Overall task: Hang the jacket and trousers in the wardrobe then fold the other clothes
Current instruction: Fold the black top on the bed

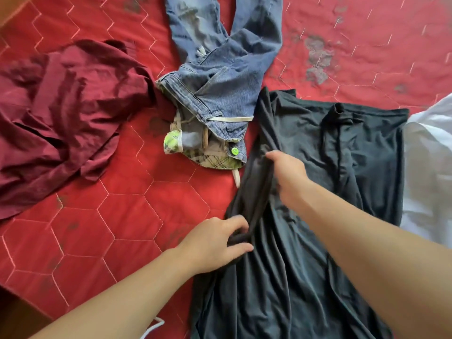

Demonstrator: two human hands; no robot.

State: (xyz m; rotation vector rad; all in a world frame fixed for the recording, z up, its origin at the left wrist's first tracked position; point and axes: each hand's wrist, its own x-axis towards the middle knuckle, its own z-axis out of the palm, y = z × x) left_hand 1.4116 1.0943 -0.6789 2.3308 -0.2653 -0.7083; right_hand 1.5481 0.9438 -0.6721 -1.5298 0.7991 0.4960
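Note:
A dark grey garment (318, 192) lies spread along the right half of a red quilted bed. My left hand (215, 241) grips its bunched left edge low down. Farther up the same edge, my right hand (288, 177) pinches a fold of the grey fabric. Blue jeans (220, 77) lie crumpled at the top centre, their waistband with a green button turned toward me. A maroon garment (63, 113) sits rumpled at the left.
The red bedspread (137, 216) with hexagon stitching covers the whole surface. A white garment (430, 155) lies at the right edge, partly under the grey one. A white cord (154, 326) shows at the bottom near my left forearm.

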